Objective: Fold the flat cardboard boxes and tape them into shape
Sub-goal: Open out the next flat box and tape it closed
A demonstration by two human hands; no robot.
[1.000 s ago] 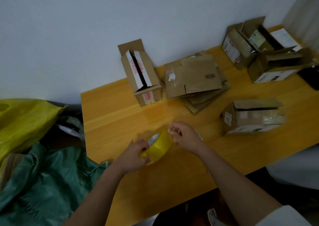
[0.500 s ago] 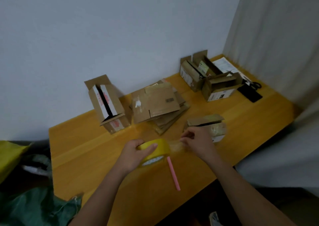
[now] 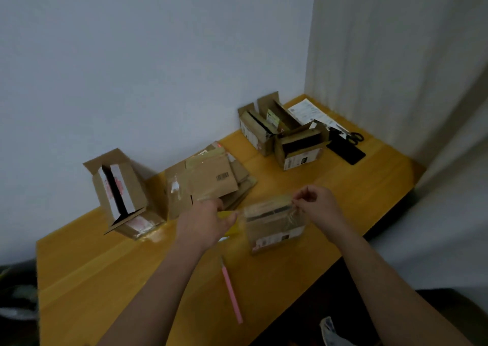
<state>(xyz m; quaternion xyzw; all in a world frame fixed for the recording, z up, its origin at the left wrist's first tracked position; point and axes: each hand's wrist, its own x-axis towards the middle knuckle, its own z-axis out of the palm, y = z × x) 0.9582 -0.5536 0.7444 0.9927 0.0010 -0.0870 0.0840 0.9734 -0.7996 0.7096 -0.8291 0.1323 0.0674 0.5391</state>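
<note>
My left hand (image 3: 203,223) grips a yellow tape roll (image 3: 232,223), mostly hidden behind the hand. My right hand (image 3: 315,204) pinches the free end of the clear tape (image 3: 266,212), which stretches from the roll across the top of a small folded cardboard box (image 3: 276,230) on the wooden table (image 3: 92,279). A stack of flat cardboard boxes (image 3: 208,180) lies behind my hands. A folded box with an open top (image 3: 118,195) stands at the left near the wall.
Two more folded boxes (image 3: 280,137) stand at the back right beside papers (image 3: 310,110), scissors (image 3: 352,135) and a black flat object (image 3: 346,152). A pink pen-like stick (image 3: 231,293) lies near the table's front edge. A curtain (image 3: 396,81) hangs at the right.
The view swung right and up. My right hand drew the tape out farther from the roll, and the strip now spans the small box's top. The left hand moved with the roll toward that box.
</note>
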